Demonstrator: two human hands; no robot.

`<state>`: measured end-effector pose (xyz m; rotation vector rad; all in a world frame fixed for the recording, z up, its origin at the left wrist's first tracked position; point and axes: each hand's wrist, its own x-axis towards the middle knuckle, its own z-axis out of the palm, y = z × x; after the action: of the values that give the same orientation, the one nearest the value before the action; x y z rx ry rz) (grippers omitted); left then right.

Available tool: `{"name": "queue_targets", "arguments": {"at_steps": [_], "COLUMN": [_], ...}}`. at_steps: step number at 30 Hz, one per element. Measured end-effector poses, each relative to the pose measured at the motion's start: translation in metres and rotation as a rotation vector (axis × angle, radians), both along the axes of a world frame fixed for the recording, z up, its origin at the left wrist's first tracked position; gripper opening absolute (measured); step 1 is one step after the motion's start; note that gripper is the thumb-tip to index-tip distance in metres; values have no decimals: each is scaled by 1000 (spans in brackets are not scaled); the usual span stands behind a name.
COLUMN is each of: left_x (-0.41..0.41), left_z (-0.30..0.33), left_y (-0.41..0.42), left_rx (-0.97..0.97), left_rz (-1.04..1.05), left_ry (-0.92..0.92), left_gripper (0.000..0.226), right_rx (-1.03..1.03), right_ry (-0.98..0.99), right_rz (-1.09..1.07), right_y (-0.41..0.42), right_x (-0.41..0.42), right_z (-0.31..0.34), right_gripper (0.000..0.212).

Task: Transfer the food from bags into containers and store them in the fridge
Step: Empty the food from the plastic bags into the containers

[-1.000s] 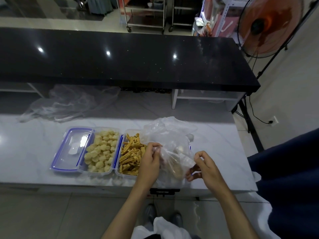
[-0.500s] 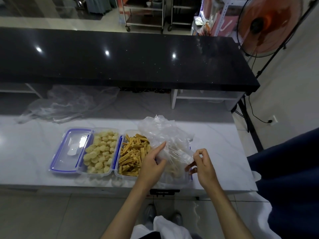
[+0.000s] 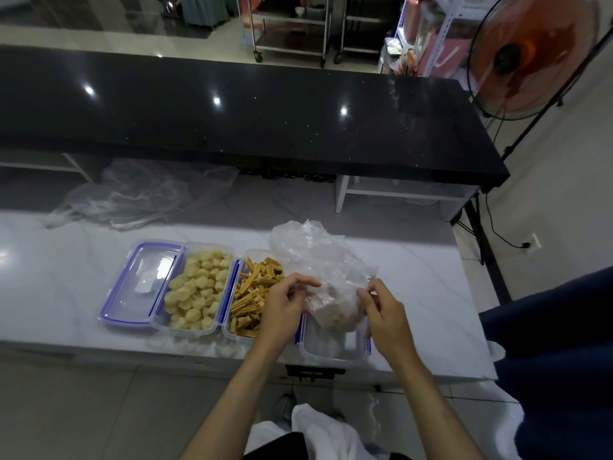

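Bag (image 3: 326,277) | both hands pinching it: left (image 3: 284,305), right (image 3: 384,310) | over container (image 3: 335,350)

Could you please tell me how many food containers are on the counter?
3: pale-balls container left, yellow-strips container middle, third container right, beneath the held bag.

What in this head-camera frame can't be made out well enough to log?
- Food in the plastic bag: head view, crinkled film and motion blur leave only a pale pinkish mass.
- Third container: bag and both hands cover most of it; contents unclear.
- Left hand and right hand: fingertips buried in the bag film.
- Fridge: not in view.
- Person at right: cut off by the frame edge.
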<state>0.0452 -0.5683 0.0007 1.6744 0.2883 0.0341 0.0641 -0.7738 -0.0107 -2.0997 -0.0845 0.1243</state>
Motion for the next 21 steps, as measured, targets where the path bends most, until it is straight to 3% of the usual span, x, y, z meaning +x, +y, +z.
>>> {"name": "queue_targets", "arguments": {"at_steps": [3, 6, 8, 10, 13, 16, 21], "left_x": [1, 3, 0, -3, -3, 2, 8], "left_z": [8, 3, -2, -7, -7, -1, 19], "left_y": [3, 9, 10, 6, 1, 4, 1], "left_rx": [-52, 17, 135, 251, 265, 254, 10], "left_rz": [0, -185, -344, -366, -200, -185, -215], "left_ry": [-58, -35, -7, -32, -93, -133, -141], "left_gripper": [29, 25, 48, 61, 43, 25, 20], "right_rx": [122, 212, 266, 315, 377, 452, 544], "right_ry": [-4, 25, 53, 73, 72, 43, 19], "right_rz": [-58, -117, -163, -206, -243, -254, -272], "right_y": [10, 19, 24, 26, 25, 22, 17], "right_x": [6, 12, 15, 17, 20, 21, 24], "right_z": [14, 24, 27, 29, 32, 42, 52], "right_gripper": [22, 25, 26, 29, 31, 32, 29]}}
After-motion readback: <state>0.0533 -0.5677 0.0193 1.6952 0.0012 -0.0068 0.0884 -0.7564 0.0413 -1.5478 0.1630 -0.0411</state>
